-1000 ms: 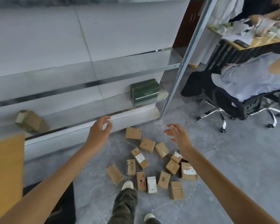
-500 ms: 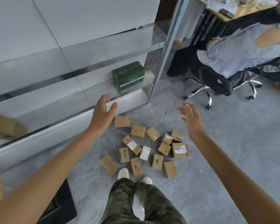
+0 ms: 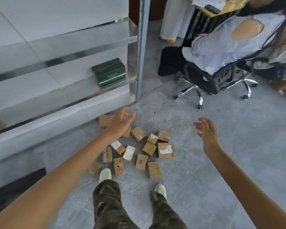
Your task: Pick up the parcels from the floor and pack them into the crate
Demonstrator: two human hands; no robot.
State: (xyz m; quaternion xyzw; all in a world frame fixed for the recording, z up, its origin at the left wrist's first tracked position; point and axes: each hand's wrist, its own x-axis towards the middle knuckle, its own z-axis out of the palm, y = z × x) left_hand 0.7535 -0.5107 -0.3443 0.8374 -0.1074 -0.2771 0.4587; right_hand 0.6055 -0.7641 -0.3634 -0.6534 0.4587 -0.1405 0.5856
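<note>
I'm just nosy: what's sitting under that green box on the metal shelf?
The green box rests on a second, similar green box, whose front edge shows just below it. That one sits on the metal shelf. Whatever lies behind the pair is hidden.

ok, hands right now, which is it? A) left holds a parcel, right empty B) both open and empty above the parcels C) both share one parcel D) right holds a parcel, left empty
B: the left hand and right hand are both spread open with nothing in them, while the cardboard parcels all lie on the grey floor below.
</note>
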